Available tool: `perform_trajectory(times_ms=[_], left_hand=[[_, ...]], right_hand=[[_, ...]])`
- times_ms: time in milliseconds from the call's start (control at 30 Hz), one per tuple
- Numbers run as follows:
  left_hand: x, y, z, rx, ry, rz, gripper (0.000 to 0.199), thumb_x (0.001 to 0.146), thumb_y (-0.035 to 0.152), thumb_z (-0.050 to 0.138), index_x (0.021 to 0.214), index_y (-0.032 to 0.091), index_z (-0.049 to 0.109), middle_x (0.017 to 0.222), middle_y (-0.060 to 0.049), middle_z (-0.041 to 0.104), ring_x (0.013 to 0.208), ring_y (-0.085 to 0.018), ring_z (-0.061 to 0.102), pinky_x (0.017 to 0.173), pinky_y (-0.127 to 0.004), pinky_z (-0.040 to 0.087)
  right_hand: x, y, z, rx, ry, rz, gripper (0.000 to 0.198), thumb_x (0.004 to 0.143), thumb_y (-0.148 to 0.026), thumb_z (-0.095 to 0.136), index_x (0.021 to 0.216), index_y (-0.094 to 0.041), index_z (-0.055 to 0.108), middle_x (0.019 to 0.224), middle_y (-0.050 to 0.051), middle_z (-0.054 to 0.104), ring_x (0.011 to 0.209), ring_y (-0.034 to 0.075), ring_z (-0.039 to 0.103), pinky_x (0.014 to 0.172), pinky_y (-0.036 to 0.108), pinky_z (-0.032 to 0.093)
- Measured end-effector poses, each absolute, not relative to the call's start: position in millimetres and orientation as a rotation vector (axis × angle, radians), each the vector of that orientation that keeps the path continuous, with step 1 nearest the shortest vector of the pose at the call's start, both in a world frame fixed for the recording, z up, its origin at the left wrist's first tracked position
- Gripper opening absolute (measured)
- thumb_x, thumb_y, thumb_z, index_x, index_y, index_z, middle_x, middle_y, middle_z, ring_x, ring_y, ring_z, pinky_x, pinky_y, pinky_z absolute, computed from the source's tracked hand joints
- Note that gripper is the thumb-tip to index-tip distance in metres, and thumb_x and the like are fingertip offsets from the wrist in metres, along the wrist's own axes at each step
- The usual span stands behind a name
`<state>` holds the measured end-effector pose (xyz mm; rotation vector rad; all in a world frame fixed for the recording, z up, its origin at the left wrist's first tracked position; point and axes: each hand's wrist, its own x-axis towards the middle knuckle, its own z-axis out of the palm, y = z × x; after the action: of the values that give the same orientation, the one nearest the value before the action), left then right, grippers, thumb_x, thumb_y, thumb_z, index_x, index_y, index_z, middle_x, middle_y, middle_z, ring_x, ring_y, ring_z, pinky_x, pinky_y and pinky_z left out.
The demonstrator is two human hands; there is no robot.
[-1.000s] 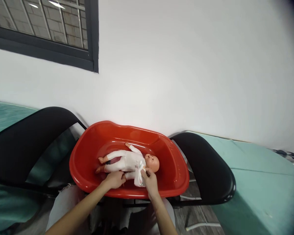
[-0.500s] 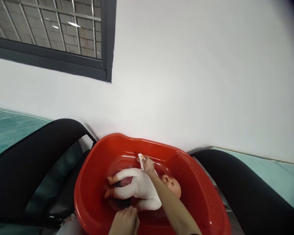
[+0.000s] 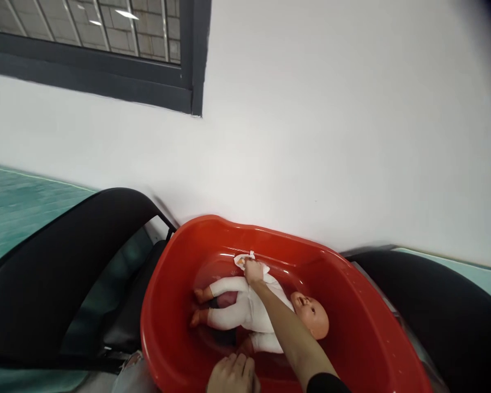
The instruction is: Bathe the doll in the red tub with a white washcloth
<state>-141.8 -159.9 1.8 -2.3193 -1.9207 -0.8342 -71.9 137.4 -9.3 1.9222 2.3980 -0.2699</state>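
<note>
A baby doll (image 3: 259,308) in a white bodysuit-like body lies on its back in a red tub (image 3: 343,256), head to the right, feet to the left. My right hand (image 3: 253,271) reaches across the doll and is closed on a small white cloth (image 3: 240,260) with orange marks, at the doll's far arm. Its fingers partly hide the doll's far hand. Close to the doll's near hand (image 3: 246,346), at the bottom of the view, my left hand (image 3: 233,374) is curled. What its fingers hold, if anything, is hidden.
Black chairs stand on both sides, a left chair (image 3: 77,240) and a right chair (image 3: 425,289). Behind the tub rises a white wall (image 3: 290,147) with a dark-framed window (image 3: 159,76). Beneath the doll's legs shows a purplish shape (image 3: 227,298).
The view has shifted, so the tub sits further right. The white cloth has spread out around my right hand. My left hand stays curled near the doll's near hand.
</note>
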Motion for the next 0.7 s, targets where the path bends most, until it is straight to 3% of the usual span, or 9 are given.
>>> perform_trajectory(times_ms=[133,267,367,467,567,633,700], left_hand=[[-145,-161,23,-2.263,-1.895,-1.064,0.016,0.068,0.012,0.061,0.076,0.025,0.062,0.065,-0.002,0.067,0.058,-0.020,0.065,0.058,-0.033,0.051],[-156,-166,58,-2.124,-1.796,-1.283,0.026,0.070,0.012,0.058,0.092,0.024,0.064,0.072,0.000,0.072,0.062,-0.017,0.066,0.066,-0.031,0.054],[-163,-169,75,-2.006,-1.688,-1.409,0.028,0.071,0.010,0.054,0.096,0.021,0.063,0.068,0.001,0.069,0.060,-0.016,0.064,0.065,-0.030,0.053],[-166,-169,81,-1.955,-1.638,-1.490,0.026,0.072,0.008,0.051,0.092,0.020,0.062,0.063,0.002,0.065,0.055,-0.014,0.060,0.058,-0.029,0.049],[-167,-169,79,-1.919,-1.618,-1.527,0.024,0.072,0.008,0.051,0.091,0.019,0.062,0.061,0.002,0.062,0.053,-0.014,0.058,0.056,-0.029,0.047],[-166,-169,76,-1.878,-1.601,-1.549,0.025,0.071,0.008,0.051,0.091,0.019,0.062,0.060,0.002,0.061,0.052,-0.014,0.057,0.057,-0.029,0.046],[-165,-168,73,-1.854,-1.594,-1.555,0.026,0.069,0.008,0.051,0.091,0.019,0.062,0.060,0.002,0.061,0.052,-0.014,0.057,0.057,-0.030,0.045]], right_hand=[[-81,127,12,1.862,2.473,-0.251,0.036,0.093,-0.006,0.044,0.120,-0.011,0.067,0.113,0.019,0.072,0.104,0.026,0.068,0.088,0.034,0.044],[-108,92,32,1.683,2.718,-0.325,0.036,0.103,-0.029,0.042,0.132,-0.021,0.061,0.122,0.011,0.071,0.108,0.022,0.067,0.091,0.029,0.044],[-135,51,30,1.359,2.913,-0.479,0.035,0.103,-0.037,0.043,0.126,-0.023,0.065,0.116,0.009,0.073,0.103,0.021,0.067,0.091,0.028,0.046],[-160,16,10,1.029,2.976,-0.565,0.035,0.096,-0.036,0.054,0.124,-0.020,0.066,0.124,0.011,0.070,0.114,0.025,0.064,0.100,0.033,0.045],[-180,0,-16,1.049,2.953,-0.555,0.056,0.083,-0.033,0.068,0.133,-0.009,0.060,0.140,0.019,0.059,0.130,0.031,0.053,0.114,0.039,0.036],[-191,0,-29,1.136,2.917,-0.549,0.071,0.070,-0.029,0.078,0.134,-0.004,0.057,0.138,0.023,0.058,0.128,0.036,0.052,0.116,0.043,0.034],[-199,5,-37,1.203,2.893,-0.560,0.074,0.062,-0.022,0.082,0.130,-0.005,0.059,0.131,0.023,0.062,0.119,0.038,0.057,0.111,0.045,0.038]])
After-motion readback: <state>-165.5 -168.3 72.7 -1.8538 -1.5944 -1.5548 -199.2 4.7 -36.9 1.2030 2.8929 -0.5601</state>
